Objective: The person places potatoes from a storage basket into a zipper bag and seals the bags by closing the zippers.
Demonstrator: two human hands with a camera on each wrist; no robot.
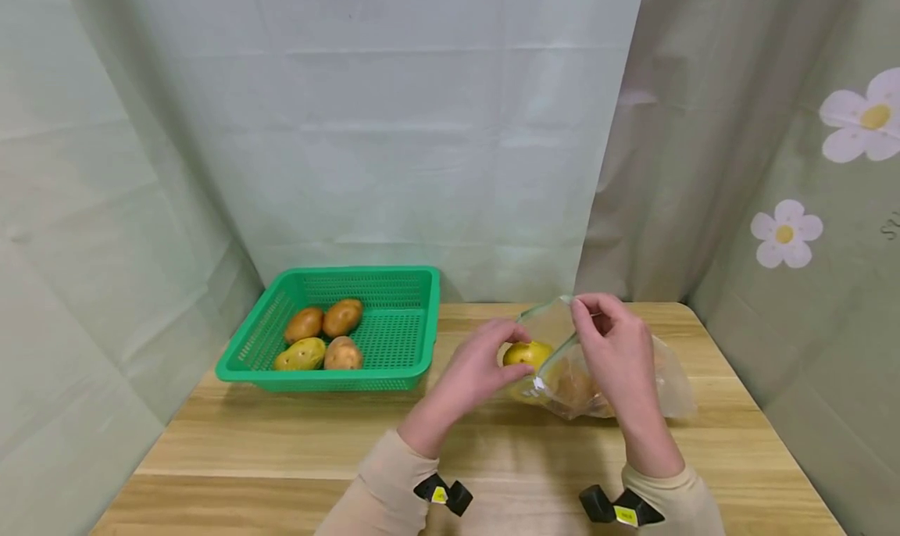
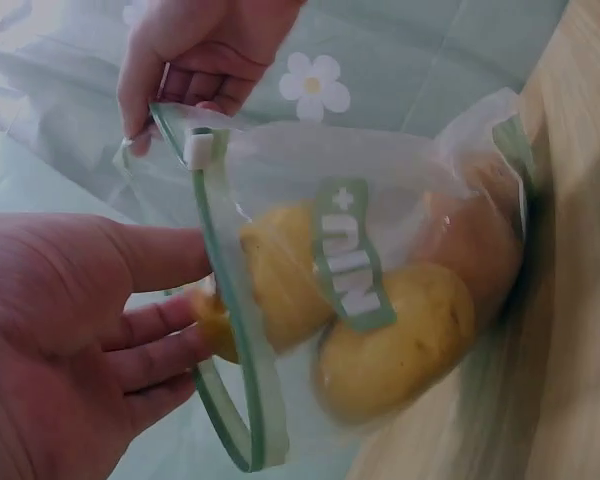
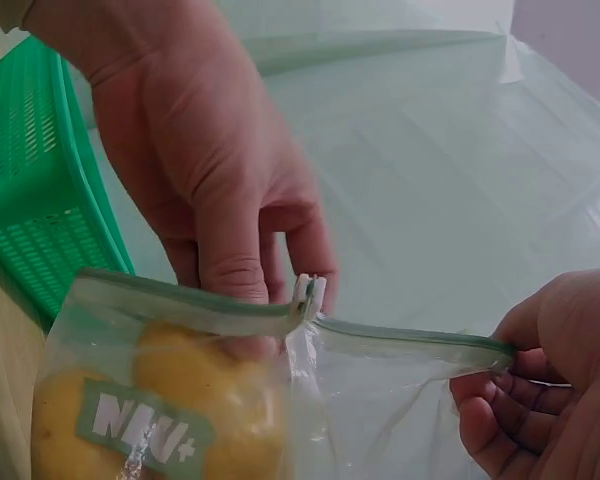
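While your right hand (image 1: 619, 348) pinches the top rim of the zip bag (image 2: 380, 280) and holds the mouth up, your left hand (image 1: 478, 368) is at the opening with its fingers curled round a yellow potato (image 1: 526, 354). The bag lies on the bench (image 1: 281, 450) right of the green basket (image 1: 394, 286), and it already holds potatoes. Judged step: loading. Next calls for pushing that potato fully past the zip and keeping the mouth wide.
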